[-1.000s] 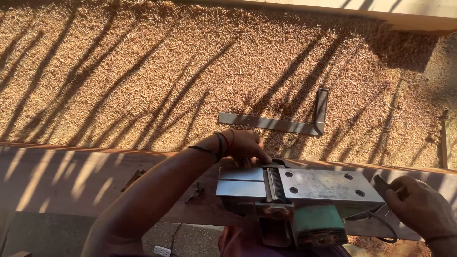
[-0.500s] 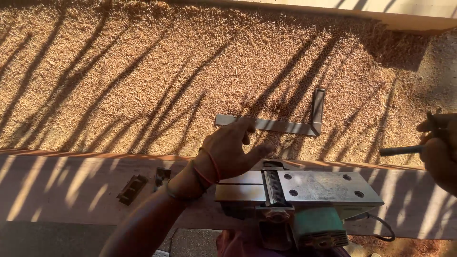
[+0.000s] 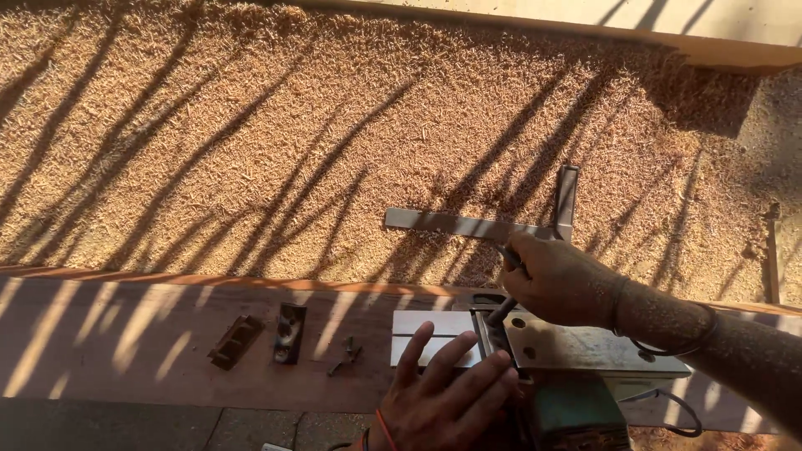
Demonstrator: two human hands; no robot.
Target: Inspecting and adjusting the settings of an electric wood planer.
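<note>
While the upturned planer (image 3: 576, 347) was steadied under the flat, open left hand (image 3: 447, 397), a dark tool (image 3: 501, 311) was gripped in the right hand (image 3: 560, 280), best kept square to the blade slot.

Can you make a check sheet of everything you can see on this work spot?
Surface: long wooden plank, striped with shadows.
Job's things: upturned electric planer; dark tool at its blade slot.
Clutter: two small metal parts, screws.
Hands: left hand flat on the planer's sole; right hand grips the tool.
Cables: black cord by the planer.
Surroundings: wood shavings, steel square lying on them.
</note>
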